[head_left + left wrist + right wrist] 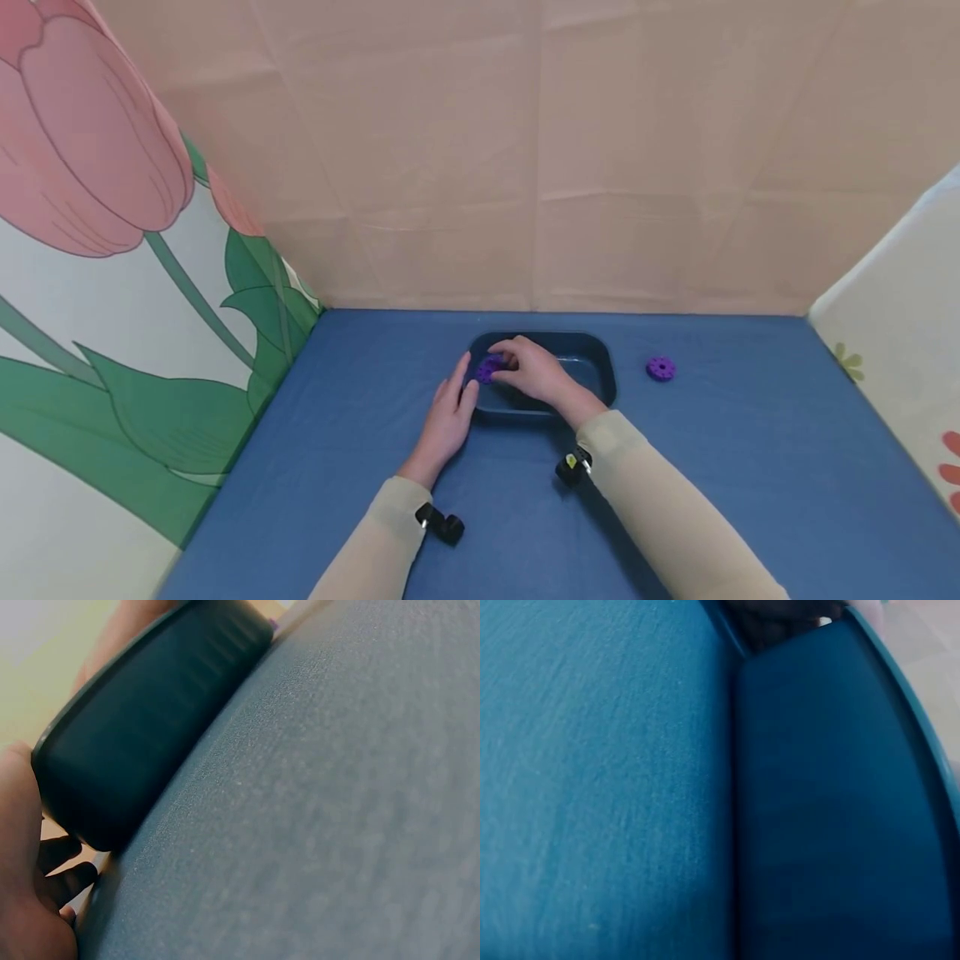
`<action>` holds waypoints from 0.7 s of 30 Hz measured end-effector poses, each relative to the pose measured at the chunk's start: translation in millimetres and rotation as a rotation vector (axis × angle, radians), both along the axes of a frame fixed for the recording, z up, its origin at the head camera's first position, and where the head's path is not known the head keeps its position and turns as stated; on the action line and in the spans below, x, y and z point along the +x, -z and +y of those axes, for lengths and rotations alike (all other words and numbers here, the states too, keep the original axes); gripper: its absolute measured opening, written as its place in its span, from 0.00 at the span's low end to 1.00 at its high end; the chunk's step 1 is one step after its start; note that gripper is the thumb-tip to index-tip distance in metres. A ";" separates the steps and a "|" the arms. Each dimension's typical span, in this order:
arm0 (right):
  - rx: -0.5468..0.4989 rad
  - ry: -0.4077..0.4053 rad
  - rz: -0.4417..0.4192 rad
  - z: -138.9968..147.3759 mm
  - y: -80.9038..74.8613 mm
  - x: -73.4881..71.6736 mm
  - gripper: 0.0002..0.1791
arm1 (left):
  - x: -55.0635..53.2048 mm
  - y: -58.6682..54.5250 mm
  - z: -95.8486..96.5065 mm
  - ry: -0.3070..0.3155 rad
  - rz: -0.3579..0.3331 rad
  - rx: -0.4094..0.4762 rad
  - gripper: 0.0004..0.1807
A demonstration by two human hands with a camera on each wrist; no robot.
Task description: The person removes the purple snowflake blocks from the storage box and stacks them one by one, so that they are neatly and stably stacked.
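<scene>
A dark blue rectangular tray stands on the blue cloth near the back. My left hand rests along its left end, fingers extended; the left wrist view shows those fingers against the tray's outer wall. Reaching over the tray from the right, my right hand pinches a purple notched wheel at the tray's left end, thumb below and fingers above. A second purple wheel, with a hole in its middle, lies on the cloth right of the tray. In the right wrist view the tray's wall hides most of the work.
Blue cloth covers the table. A plain beige sheet rises at its back edge. A tulip-printed sheet stands along the left side and a pale flowered one along the right. Both wrists carry small black cameras.
</scene>
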State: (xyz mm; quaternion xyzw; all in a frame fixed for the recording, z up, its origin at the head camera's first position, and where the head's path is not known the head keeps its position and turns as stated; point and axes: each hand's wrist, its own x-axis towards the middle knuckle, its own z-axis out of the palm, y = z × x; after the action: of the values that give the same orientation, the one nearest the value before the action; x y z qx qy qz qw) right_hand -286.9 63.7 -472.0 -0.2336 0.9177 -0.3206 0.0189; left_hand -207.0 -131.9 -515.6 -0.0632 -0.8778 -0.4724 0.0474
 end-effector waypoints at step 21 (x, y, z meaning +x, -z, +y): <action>0.131 -0.097 -0.037 0.1 12.5 -2.8 0.30 | 1.2 0.7 -0.5 0.002 0.002 -0.005 0.29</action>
State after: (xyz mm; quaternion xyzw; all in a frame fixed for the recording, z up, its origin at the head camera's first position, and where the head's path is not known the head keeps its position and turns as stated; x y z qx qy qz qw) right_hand -289.7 63.9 -484.5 -0.2701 0.9238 -0.2631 0.0665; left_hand -205.8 -132.4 -516.3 -0.0649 -0.8789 -0.4701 0.0478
